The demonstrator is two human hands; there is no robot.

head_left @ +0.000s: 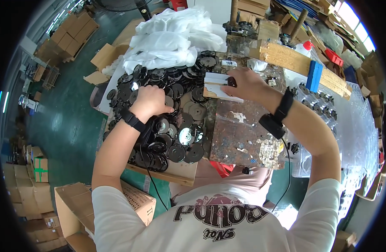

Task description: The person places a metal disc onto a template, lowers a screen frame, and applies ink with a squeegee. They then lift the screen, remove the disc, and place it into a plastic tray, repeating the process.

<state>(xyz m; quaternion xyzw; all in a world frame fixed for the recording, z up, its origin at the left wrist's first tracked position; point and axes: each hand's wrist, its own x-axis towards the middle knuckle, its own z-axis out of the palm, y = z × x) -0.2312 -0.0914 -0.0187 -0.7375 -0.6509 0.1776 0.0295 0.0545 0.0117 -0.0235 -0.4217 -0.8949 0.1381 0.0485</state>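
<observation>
My left hand point(150, 101) reaches into a heap of round black discs point(197, 111) on the left of the work surface. Its fingers curl down among the discs, the thumb lies toward the right, and whatever they hold is hidden. To the right, my right hand point(247, 84) is closed on a small dark part point(231, 82). It rests over a white block-like fixture point(216, 78), which has a pale wooden piece point(209, 93) at its near left corner. A few of the discs have a shiny silver face point(185, 136).
White plastic bags point(172, 38) are piled behind the discs. Beyond the worn, stained bench top point(239, 134) lie a wooden beam point(285, 59) with a blue block point(314, 75), and clear plastic trays point(352, 126) holding dark parts. An opened carton point(75, 206) stands at lower left.
</observation>
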